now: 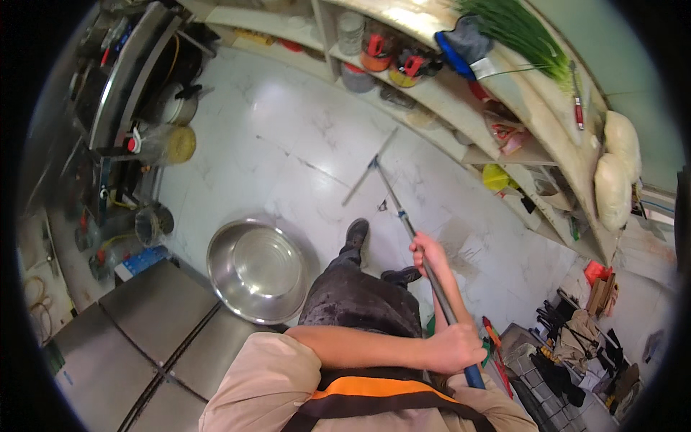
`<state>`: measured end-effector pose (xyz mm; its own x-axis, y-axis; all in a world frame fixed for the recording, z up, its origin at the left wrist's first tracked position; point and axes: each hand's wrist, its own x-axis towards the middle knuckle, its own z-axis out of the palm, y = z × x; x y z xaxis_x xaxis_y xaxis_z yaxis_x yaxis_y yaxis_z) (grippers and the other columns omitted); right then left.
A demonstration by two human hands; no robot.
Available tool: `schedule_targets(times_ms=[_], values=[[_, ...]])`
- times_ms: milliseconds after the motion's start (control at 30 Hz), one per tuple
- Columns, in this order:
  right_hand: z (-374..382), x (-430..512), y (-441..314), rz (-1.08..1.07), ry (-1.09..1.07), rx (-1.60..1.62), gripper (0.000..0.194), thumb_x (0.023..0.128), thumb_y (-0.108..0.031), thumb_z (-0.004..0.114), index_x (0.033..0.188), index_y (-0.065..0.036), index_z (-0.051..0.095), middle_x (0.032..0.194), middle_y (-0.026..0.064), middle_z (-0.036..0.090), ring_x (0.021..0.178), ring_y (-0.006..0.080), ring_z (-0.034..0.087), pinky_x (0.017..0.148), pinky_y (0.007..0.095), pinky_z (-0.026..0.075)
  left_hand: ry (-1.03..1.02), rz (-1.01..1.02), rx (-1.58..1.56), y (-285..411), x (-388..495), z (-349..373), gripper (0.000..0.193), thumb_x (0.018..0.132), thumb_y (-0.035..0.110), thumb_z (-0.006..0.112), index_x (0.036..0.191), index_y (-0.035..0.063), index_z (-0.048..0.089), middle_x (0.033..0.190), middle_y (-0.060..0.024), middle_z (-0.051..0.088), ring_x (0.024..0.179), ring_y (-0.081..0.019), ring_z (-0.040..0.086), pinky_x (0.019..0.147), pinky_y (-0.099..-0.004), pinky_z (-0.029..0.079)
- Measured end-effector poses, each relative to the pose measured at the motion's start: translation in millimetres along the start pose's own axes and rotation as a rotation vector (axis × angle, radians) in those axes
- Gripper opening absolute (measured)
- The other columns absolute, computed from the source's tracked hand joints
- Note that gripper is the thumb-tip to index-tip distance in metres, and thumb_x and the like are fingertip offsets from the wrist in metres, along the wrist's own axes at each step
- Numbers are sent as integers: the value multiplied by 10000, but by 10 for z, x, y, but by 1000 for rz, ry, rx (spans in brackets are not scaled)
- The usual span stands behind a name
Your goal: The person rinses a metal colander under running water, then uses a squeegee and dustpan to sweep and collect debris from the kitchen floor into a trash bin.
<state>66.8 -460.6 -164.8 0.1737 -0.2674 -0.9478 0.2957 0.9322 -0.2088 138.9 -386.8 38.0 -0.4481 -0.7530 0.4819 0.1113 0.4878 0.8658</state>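
Note:
A long-handled floor squeegee [372,164] rests its thin bar on the white marbled tiles ahead of my feet. My right hand [430,252] grips the grey metal pole partway down, just above a blue collar. Closer to my body, my left hand [456,347] is closed round the upper pole near its blue end grip, with my left forearm across my waist. To the left of my legs a large, shiny metal basin [258,270] stands on the floor, with nothing seen inside. A small dark scrap [383,205] lies beside the pole.
Shelving [453,119] with jars runs along the upper right, with green onions [513,38] on top. A steel cabinet [162,329] stands at lower left. Containers and a glass-like jar [181,144] line the left side. A cluttered rack [561,367] is at lower right.

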Motion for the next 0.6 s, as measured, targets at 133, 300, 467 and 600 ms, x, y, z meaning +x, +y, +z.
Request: schedule_targets(times_ms=[133, 300, 467, 600], values=[[-91, -79, 171, -1, 10, -177, 607, 923, -122, 545, 1482, -110, 308, 717, 60, 562, 484, 118, 451, 415, 276, 383, -311, -85, -65, 214, 32, -117, 228, 605, 175, 701, 723, 95, 523, 674, -60, 577, 675, -289, 609, 629, -404, 468], [483, 359, 766, 28, -133, -397, 647, 851, -89, 589, 1449, -103, 341, 715, 57, 558, 494, 159, 489, 435, 319, 406, -532, -256, -80, 239, -222, -445, 166, 637, 149, 698, 744, 132, 573, 688, -34, 605, 690, -276, 631, 620, -405, 479], [818, 885, 1077, 60, -313, -184, 113, 838, -75, 566, 946, -48, 592, 598, 54, 523, 407, 148, 452, 372, 310, 382, -310, -331, 53, -112, -369, -283, 168, 595, 117, 725, 654, 138, 570, 579, -43, 559, 572, -273, 604, 553, -397, 463], [125, 893, 898, 29, -279, -22, 134, 849, -74, 566, 723, -60, 522, 604, 46, 528, 420, 101, 444, 360, 266, 360, -359, -210, 84, -469, -216, 390, 172, 554, 141, 691, 679, 124, 574, 598, -50, 559, 568, -288, 588, 542, -393, 456]])
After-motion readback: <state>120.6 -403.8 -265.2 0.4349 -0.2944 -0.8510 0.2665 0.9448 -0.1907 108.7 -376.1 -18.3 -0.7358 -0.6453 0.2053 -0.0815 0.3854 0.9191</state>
